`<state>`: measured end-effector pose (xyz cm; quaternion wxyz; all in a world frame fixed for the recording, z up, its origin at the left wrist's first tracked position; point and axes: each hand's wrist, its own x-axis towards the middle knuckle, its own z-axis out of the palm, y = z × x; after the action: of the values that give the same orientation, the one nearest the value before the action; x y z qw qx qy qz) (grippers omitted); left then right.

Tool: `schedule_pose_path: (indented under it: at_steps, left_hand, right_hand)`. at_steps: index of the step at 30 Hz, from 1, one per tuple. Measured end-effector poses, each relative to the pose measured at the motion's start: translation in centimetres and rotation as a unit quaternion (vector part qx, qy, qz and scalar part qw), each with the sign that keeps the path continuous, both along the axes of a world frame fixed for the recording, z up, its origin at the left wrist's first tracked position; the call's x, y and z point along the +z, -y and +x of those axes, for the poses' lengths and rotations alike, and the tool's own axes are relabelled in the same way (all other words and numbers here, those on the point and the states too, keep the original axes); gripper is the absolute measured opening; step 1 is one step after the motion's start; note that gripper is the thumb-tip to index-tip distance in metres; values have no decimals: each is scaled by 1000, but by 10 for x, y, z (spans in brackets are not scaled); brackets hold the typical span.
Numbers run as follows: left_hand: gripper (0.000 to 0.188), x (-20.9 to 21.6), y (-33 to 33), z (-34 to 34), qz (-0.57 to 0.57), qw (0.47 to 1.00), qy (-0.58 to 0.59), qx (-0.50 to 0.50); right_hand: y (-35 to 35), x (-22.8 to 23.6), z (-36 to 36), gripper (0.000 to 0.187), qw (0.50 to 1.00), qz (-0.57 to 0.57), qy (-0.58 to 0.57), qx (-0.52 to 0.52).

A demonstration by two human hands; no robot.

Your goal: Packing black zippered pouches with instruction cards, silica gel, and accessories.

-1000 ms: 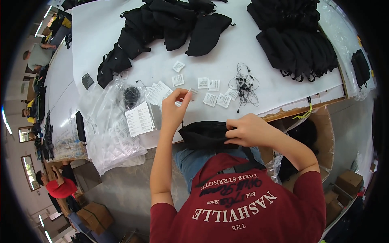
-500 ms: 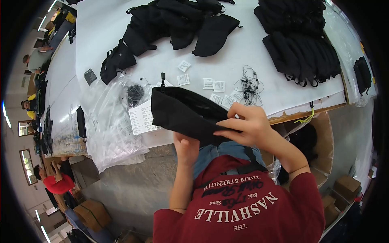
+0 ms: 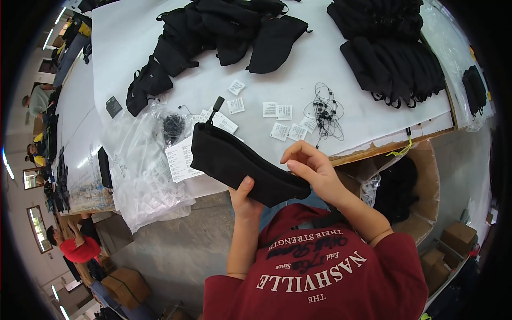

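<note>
A black fabric pouch (image 3: 240,162) with a long zip along its upper edge is tilted in front of me, above the table's near edge. My left hand (image 3: 246,197) grips its lower side, thumb on the near face and the other fingers hidden behind. A black zip pull (image 3: 216,108) sticks up from the pouch's far left end. Over the pouch's right end is my right hand (image 3: 314,169), its fingers curled and thumb and index tips close together. Whether anything small is between those tips I cannot make out.
Black pouches (image 3: 229,32) lie heaped at the back, and more are stacked at the right (image 3: 394,69). White labels (image 3: 277,111), tangled black cords (image 3: 326,114), printed sheets (image 3: 180,160) and clear plastic bags (image 3: 144,170) lie on the white table (image 3: 298,64). A cardboard box (image 3: 426,186) stands below the right edge.
My right hand has let go of the pouch's rim and drawn its fingers in. The pouch has swung lower at its right end, and its opening looks narrower.
</note>
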<state>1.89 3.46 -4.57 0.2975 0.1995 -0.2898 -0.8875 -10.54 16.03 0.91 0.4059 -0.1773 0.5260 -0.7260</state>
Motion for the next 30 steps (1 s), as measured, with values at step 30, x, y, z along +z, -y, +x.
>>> schedule_pose_path:
  at_steps: [30]
  left_hand:
    - [60, 37, -7, -18, 36, 960, 144, -239]
  right_hand:
    - [0, 12, -39, 11, 860, 30, -463, -211]
